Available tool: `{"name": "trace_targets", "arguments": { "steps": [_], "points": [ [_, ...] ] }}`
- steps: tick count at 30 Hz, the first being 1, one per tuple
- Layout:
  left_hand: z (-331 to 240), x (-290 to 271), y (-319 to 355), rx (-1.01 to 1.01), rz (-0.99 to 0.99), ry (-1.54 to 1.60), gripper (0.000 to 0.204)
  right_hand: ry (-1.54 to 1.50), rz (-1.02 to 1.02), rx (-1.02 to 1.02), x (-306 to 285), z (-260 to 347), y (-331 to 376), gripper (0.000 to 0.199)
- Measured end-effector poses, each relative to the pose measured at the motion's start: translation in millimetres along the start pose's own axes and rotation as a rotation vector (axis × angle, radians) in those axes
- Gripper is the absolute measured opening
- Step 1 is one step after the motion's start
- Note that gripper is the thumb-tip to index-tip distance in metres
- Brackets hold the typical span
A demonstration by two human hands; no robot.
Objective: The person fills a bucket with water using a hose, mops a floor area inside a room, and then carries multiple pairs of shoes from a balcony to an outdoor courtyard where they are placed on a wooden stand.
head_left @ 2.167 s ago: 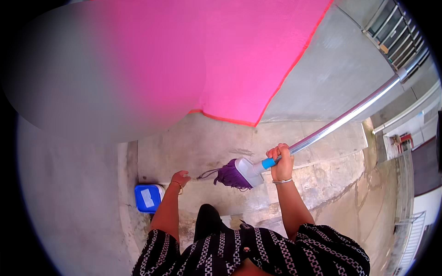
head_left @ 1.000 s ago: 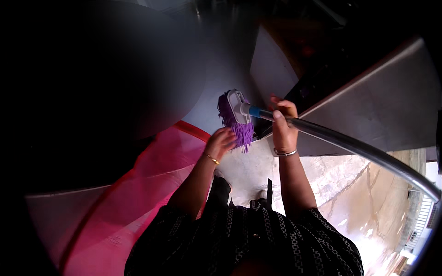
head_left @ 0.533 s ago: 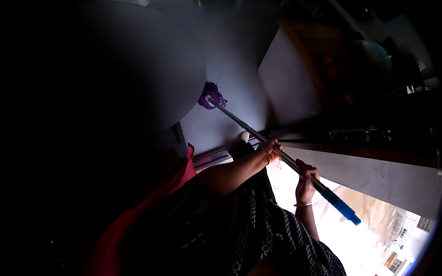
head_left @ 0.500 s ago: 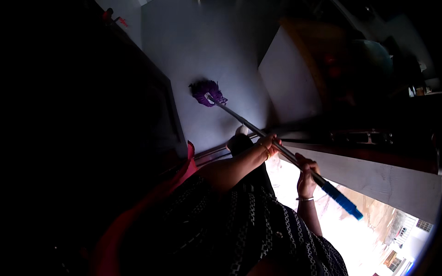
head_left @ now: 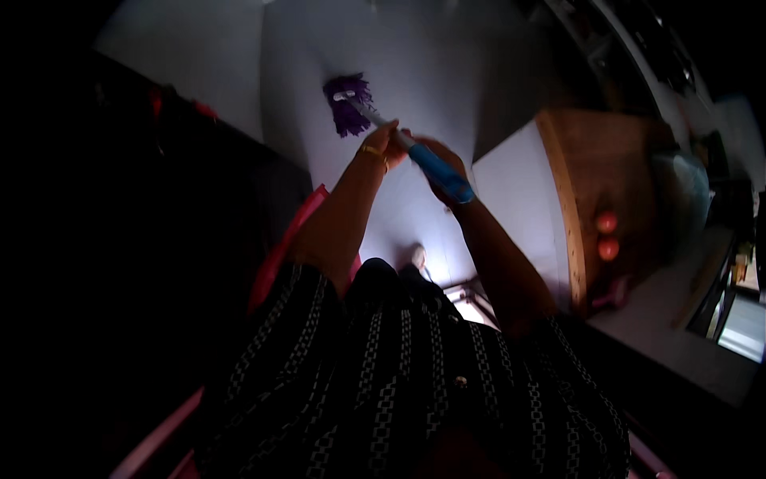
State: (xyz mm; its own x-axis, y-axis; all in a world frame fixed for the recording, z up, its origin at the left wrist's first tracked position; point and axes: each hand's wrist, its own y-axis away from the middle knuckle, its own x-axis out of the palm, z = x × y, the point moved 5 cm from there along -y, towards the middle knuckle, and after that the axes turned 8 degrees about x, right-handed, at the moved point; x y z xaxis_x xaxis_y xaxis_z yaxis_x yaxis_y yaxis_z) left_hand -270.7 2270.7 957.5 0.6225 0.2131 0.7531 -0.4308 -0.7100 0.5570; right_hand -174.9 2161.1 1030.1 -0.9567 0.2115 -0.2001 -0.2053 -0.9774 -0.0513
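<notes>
A mop with a purple strand head (head_left: 349, 116) rests on the pale floor ahead of me, its grey pole slanting back toward my body. My left hand (head_left: 386, 146) is closed around the pole just below the blue grip (head_left: 440, 174), a gold bangle at its wrist. My right hand (head_left: 440, 156) is closed on the mop handle at the upper part of the blue grip, its fingers partly hidden behind the handle. Both arms are stretched forward.
A wooden-topped piece of furniture (head_left: 565, 199) with a white side stands at the right, two round red things (head_left: 607, 235) on it. Dark furniture fills the left. My foot (head_left: 418, 255) is on the floor, near a bright doorway sill (head_left: 471, 307).
Both hands have moved forward and up with the mop, and its head has slid farther away. My view has turned, and the bright doorway now lies mostly behind my body.
</notes>
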Motion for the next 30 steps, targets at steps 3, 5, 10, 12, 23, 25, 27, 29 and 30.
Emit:
{"name": "trace_targets", "arguments": {
  "steps": [3, 5, 10, 12, 23, 25, 27, 29, 30],
  "points": [
    [-32.8, -45.7, -16.0, 0.048, -0.084, -0.019, 0.010, -0.762, 0.320, 0.826, 29.8, 16.8, 24.0, 0.053],
    [-25.5, -57.6, -18.6, 0.052, -0.027, -0.295, 0.012, -0.931, 0.478, 0.982, 39.1, 43.3, 29.9, 0.052],
    [-35.0, -44.0, -88.2, -0.029, -0.173, -0.237, 0.013, -1.056, 0.335, 1.119, 44.7, 32.8, -46.4, 0.027],
    [-73.4, -27.7, -143.1, -0.010, -0.116, -0.318, 0.013, -1.077, 0.307, 1.102, 51.8, 19.5, -109.1, 0.028],
    [-158.2, -10.8, -423.1, -0.057, -0.177, -0.483, 0.016, -1.369, 0.075, 0.975, 67.1, -122.4, -351.1, 0.026],
    [-127.7, 5.3, -425.1, -0.089, -0.203, -0.534, 0.017, -1.474, 0.048, 0.964, 43.8, -133.0, -335.4, 0.025],
    [-84.1, 28.9, -407.9, -0.082, -0.192, -0.593, 0.016, -1.579, 0.010, 0.969, 10.9, -137.3, -304.3, 0.024],
    [-36.1, 45.4, -381.5, -0.126, -0.166, -0.662, 0.015, -1.625, -0.020, 0.987, -24.9, -123.2, -262.5, 0.028],
    [-18.7, 58.9, -361.2, -0.135, -0.192, -0.695, 0.014, -1.631, -0.041, 0.988, -38.7, -112.7, -243.4, 0.033]
  ]
}}
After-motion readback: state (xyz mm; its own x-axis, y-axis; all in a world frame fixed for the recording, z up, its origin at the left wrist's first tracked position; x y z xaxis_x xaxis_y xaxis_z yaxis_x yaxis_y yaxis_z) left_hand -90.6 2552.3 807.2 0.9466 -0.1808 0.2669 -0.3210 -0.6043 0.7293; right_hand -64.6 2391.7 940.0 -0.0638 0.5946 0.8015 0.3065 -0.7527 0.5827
